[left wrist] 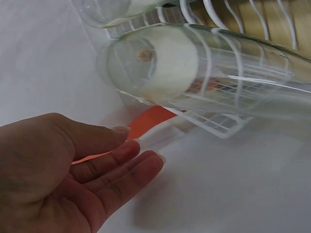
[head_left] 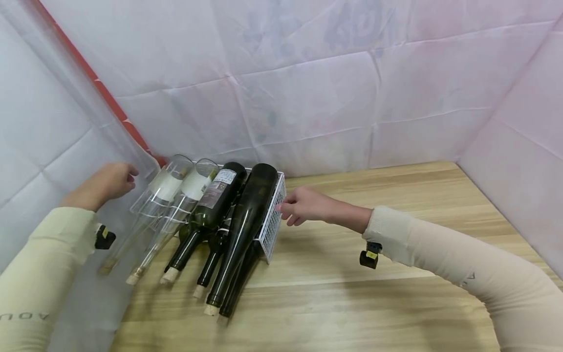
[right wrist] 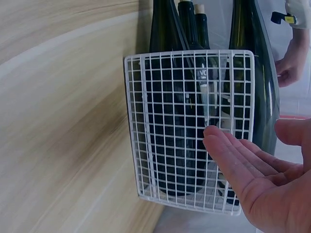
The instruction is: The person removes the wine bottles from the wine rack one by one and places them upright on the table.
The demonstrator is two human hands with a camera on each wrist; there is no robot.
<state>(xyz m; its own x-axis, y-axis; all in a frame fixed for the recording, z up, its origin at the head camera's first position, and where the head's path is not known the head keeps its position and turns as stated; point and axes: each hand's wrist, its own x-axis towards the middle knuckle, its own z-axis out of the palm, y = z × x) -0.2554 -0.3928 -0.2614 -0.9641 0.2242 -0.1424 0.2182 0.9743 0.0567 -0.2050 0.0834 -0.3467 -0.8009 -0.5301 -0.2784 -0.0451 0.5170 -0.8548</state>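
Note:
A white wire rack [head_left: 273,222] with mesh sides holds several corked bottles lying in two layers. On top, from the left, are two clear glass bottles [head_left: 163,186], a dark labelled wine bottle [head_left: 215,195] and a long dark green bottle [head_left: 250,220]. Darker bottles lie beneath them. My left hand [head_left: 110,182], its fingers loosely bent, hovers left of the outermost clear bottle [left wrist: 175,63] and holds nothing. At the rack's right side is my right hand [head_left: 305,205]. Its fingers extend toward the mesh panel [right wrist: 189,131] in the right wrist view; I cannot tell whether they touch.
The rack stands on a wood-grain table [head_left: 352,298], close to a white cloth wall [head_left: 308,98] at the back. Another white sheet [head_left: 44,137] hangs on the left, with a red strip [head_left: 110,100] along the corner. Corked necks [head_left: 211,309] point toward the table's front.

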